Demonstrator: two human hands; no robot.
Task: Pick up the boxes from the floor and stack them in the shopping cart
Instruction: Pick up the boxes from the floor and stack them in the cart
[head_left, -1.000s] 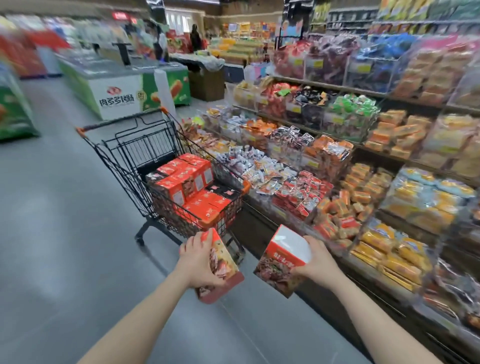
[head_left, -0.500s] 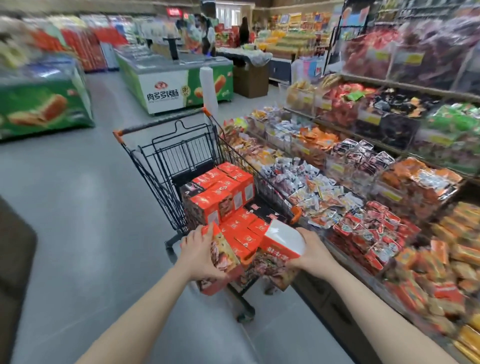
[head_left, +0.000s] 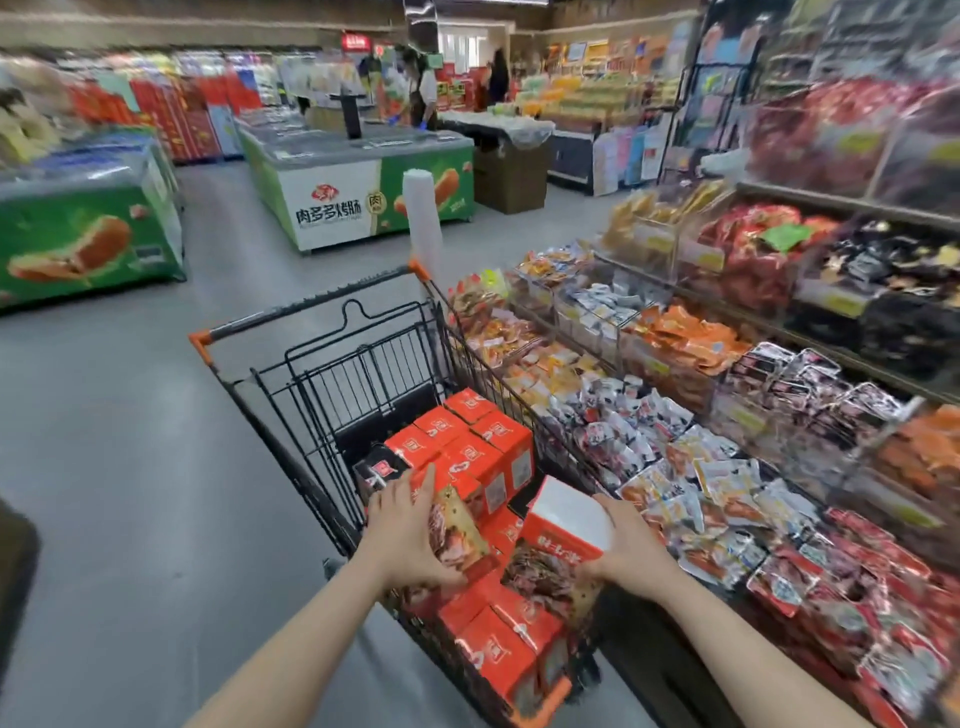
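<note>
The left hand (head_left: 410, 530) grips a box (head_left: 460, 525) by its long side, thumb beneath and fingers (head_left: 423, 480) spread over the upper edge, tilting it above the cart (head_left: 311, 395). The right hand (head_left: 631, 551) holds a second box (head_left: 558, 551), fingers wrapped along its right edge, white end panel turned up and the printed face toward the person. The two hands are apart, level with each other, each box held over the near half of the basket; the boxes nearly meet between them.

Under and beyond the hands, more orange boxes (head_left: 467, 447) sit in the cart: a raised block just past the left hand's fingertips, with one darker box at its left corner, and a lower row (head_left: 498, 639) directly below both wrists, reaching the near rim. The far end of the basket, ahead of the hands, shows bare wire, and the handle (head_left: 311, 301) with orange caps lies beyond that.

To the right of the right hand runs a tiered shelf (head_left: 727, 415) of bagged snacks in clear bins, close against the cart's side. Left of the left hand is grey floor (head_left: 104, 441). Well ahead stand green freezers (head_left: 358, 182), and people are blurred in the distance.
</note>
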